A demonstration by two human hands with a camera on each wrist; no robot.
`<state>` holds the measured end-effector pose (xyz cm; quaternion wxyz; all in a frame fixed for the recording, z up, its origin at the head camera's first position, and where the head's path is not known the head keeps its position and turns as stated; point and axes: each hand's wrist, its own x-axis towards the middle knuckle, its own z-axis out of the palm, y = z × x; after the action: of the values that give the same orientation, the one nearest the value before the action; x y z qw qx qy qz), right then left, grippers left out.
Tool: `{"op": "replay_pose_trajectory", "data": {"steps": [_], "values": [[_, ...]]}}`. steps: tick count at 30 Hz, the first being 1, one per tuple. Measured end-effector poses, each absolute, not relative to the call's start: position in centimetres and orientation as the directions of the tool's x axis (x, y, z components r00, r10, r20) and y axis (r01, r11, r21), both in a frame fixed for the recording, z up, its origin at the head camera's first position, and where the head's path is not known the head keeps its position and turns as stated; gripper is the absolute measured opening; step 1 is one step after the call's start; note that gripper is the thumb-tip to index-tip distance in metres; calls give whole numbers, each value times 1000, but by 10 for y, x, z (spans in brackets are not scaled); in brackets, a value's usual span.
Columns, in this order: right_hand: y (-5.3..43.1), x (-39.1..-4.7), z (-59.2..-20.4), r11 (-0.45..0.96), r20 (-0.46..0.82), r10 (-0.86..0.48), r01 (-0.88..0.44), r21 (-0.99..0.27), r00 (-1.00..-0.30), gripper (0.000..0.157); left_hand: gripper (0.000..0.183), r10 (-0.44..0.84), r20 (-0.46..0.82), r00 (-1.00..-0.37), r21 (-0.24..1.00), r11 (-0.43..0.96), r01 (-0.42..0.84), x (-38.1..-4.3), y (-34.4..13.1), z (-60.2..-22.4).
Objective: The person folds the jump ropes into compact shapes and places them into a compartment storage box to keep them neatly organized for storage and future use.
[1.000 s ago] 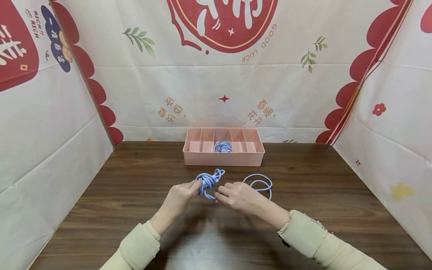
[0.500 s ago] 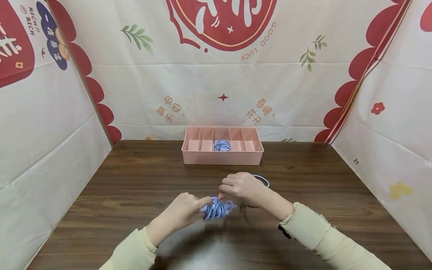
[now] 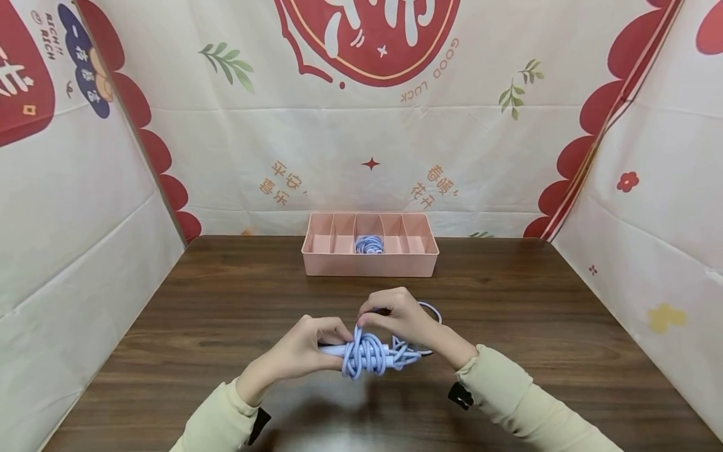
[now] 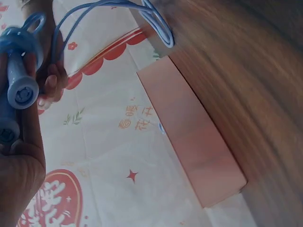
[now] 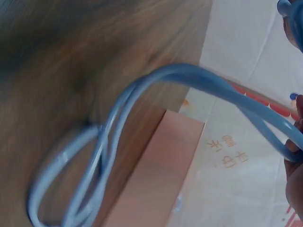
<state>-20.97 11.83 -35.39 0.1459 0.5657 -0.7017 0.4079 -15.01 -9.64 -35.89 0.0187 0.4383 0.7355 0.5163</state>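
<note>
In the head view a light-blue jump rope (image 3: 367, 356) hangs bundled above the table, its cord wrapped several times round its two handles. My left hand (image 3: 296, 348) grips the handle ends, thumb on top and fingers beneath. Their round ends, one of them on a pale handle (image 4: 21, 87), face the left wrist camera. My right hand (image 3: 398, 319) pinches a strand of the cord just above the wraps. From that hand, doubled loose cord (image 5: 189, 78) arcs down to the table in the right wrist view; in the head view part of it is hidden behind the right forearm.
A pink box (image 3: 369, 265) with several compartments stands at the table's back edge. Its middle compartment holds a coiled blue cord (image 3: 369, 245). Beneath everything is a dark wooden table (image 3: 226, 301), with printed white cloth (image 3: 339, 138) hanging behind and on both sides.
The bundle has come nearer to me and now lies level, its handles pointing left and right. My right hand has carried cord round it, and the loose loop at right shows less.
</note>
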Motion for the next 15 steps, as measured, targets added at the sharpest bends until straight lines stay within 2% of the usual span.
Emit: {"op": "replay_pose_trajectory", "data": {"steps": [3, 5, 9, 12, 15], "values": [[115, -212, -359, -20, 657, -637, -843, -537, -404, 5, 24, 619, 435, -654, 828, 10, 561, -153, -97, -361], [113, -213, -361, -42, 645, -617, -799, -599, -451, 7, 25, 591, 449, -671, 842, -28, 539, -156, -96, -363], [107, -210, -364, -61, 572, -560, -658, -750, -600, 16, 25, 537, 435, -722, 872, -54, 486, -161, -97, -364], [103, -207, -367, -94, 541, -531, -589, -803, -653, 24, 26, 503, 407, -763, 897, -61, 438, -164, -97, -366], [100, -208, -373, -93, 545, -535, -596, -797, -646, 30, 26, 471, 394, -789, 910, -77, 408, -166, -98, -370]]}}
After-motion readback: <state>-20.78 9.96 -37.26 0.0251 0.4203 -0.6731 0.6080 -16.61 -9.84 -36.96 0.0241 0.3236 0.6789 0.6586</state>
